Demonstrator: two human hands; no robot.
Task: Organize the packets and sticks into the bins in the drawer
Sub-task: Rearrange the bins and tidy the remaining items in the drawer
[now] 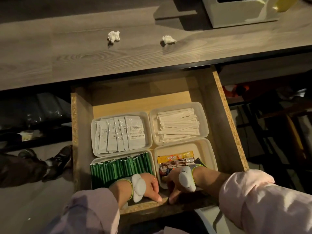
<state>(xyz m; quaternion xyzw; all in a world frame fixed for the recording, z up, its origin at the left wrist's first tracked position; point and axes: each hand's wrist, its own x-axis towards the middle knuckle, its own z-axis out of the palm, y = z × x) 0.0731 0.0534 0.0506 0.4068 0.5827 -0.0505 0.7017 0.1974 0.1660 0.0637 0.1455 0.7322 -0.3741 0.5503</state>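
Drawer (227, 115) stands pulled out from under the desk (67, 61), and four pale bins fill its front part, two by two and touching. The back-left bin (92, 130) holds white packets (121, 134) overlapping in a leaning row. The back-right bin (206, 122) holds paper-wrapped sticks (179, 125) lying crosswise in a loose heap. In the front-left bin (93, 162) green sticks (121, 168) stand packed side by side. The front-right bin (202, 149) carries coffee sticks (175, 159), a yellow one lying across the top and darker ones beneath it. Both of the person's hands are at the drawer's front edge, near its middle and almost touching. The left hand (148, 186) has its thumb laid on the front panel's top edge and its fingers curled down inside the drawer; whether they hold anything I cannot tell. The right hand (173, 183) mirrors it, thumb on the same edge, fingers dipping into the front-right bin among the dark packets, and I cannot tell if they grip one. Each wrist wears a white pod (138, 184) on a green band, and pale pink sleeves (253, 200) cover the arms. On the desk, near its front edge, lie a tissue wad (114, 36) and a second tissue wad (168, 39), well apart, with a grey box (239, 14) at the far right corner.
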